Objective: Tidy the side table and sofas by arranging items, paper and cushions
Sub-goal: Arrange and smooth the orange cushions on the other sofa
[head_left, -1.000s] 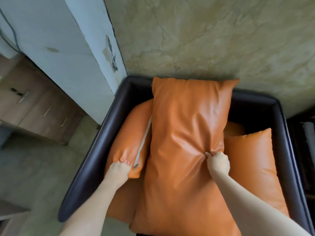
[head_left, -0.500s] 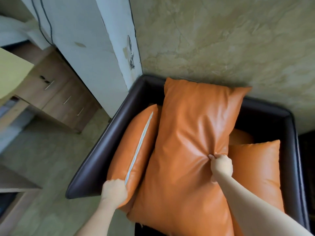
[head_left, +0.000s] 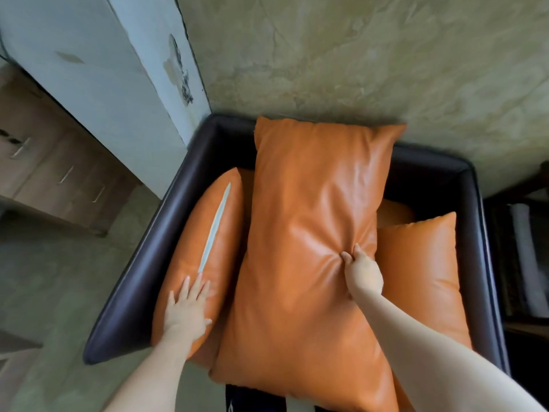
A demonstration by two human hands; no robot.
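a head-camera view looked down into a dark brown leather armchair (head_left: 142, 264) set in a corner, filled with orange leather cushions. the left hand (head_left: 187, 312) had let go of the left cushion (head_left: 205, 251): half a second before, its fingers curled round the cushion's near end; now the grip was wide, fingers spread flat and pressing the cushion's top edge, fingertips just short of the near end of its pale zip (head_left: 214, 226). that cushion stood on its side edge, zip upward, wedged between the chair's left arm and the large middle cushion (head_left: 306, 263). the right hand (head_left: 364, 275) was unchanged, its grip narrow, fingers and thumb pinching a fold of leather on the large cushion's right side, puckers radiating from the pinch. a third cushion (head_left: 421, 281) lay just right of that grip, against the chair's right arm. judging by this, the left cushion seemed newly placed and was being patted home; the large cushion, leaning on the chair back and overhanging the seat front, likely still needed straightening.
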